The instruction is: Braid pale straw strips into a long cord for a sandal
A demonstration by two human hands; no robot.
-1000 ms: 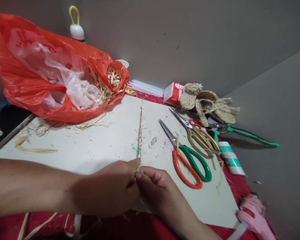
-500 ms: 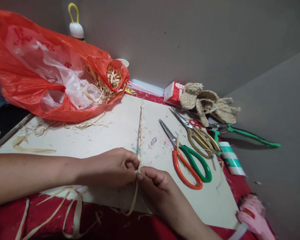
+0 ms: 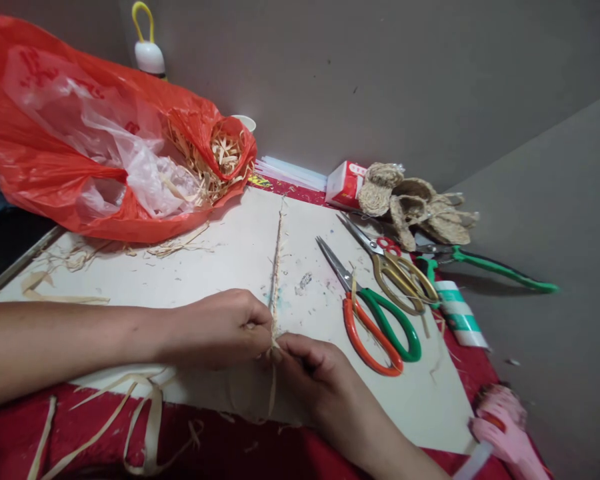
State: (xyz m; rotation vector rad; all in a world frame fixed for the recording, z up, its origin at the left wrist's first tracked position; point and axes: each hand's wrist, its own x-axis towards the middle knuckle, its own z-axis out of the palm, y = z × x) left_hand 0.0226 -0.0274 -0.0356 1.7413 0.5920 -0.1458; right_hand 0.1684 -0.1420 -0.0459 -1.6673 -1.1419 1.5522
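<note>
At the far left corner of the desk, a red plastic bag point(image 3: 55, 153) lies on its side, with pale straw point(image 3: 215, 160) spilling from its mouth onto the white board point(image 3: 180, 273). Over the near left edge, several loose strips point(image 3: 150, 427) trail down across the red cloth point(image 3: 220, 457).

The left hand point(image 3: 220, 327) is closed, its fingertips pinching the near end of a plaited cord point(image 3: 276, 267). This cord runs straight up the middle of the board to its far edge. The right hand point(image 3: 315, 373) meets the left at the same spot, with thumb and forefinger nipped on the cord, and a loose strip hangs below the grip.

Judging by this, most of the board's length is already plaited, while the strips at the near edge remain unworked.

To the right lie orange-and-green scissors point(image 3: 375, 320), then gold scissors point(image 3: 395, 267). Neither hand touches them. Woven straw pieces point(image 3: 415, 207) sit at the far right corner.
</note>
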